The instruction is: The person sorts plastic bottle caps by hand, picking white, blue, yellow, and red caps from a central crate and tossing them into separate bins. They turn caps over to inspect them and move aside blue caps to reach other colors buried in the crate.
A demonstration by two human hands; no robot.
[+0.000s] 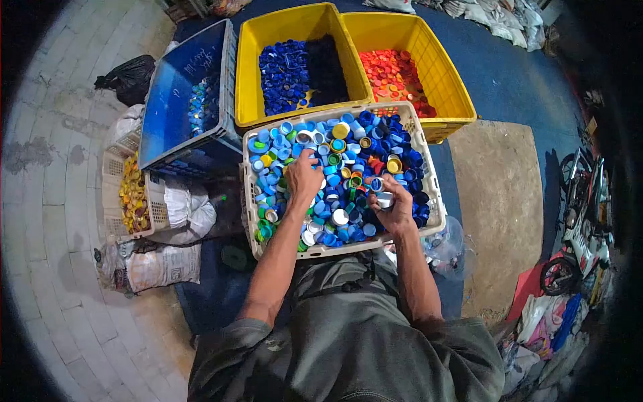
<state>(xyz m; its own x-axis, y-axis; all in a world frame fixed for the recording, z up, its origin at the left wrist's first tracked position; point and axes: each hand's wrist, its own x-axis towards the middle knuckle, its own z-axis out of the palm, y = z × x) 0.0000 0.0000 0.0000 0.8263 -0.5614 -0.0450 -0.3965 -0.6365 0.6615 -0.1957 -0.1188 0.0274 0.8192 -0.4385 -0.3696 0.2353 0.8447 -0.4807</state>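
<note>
A white plastic crate [434,175] in front of me is filled with loose bottle caps [339,217], mostly light and dark blue, with some green, white, yellow and red. My left hand [303,179] reaches into the upper left middle of the pile, its fingers curled down among light blue caps. Whatever lies under those fingertips is hidden. Over the right side of the pile, my right hand [395,209] is closed around a pale cap [384,199], and a blue-rimmed cap [376,184] sits at its fingertips.
Beyond the crate stand a blue bin [175,100] with light blue caps, a yellow bin [249,80] with dark blue caps and another yellow bin [439,63] with red-orange caps. Left are a basket [110,201] of yellow caps and sacks [164,266]. A motorcycle [579,234] stands right.
</note>
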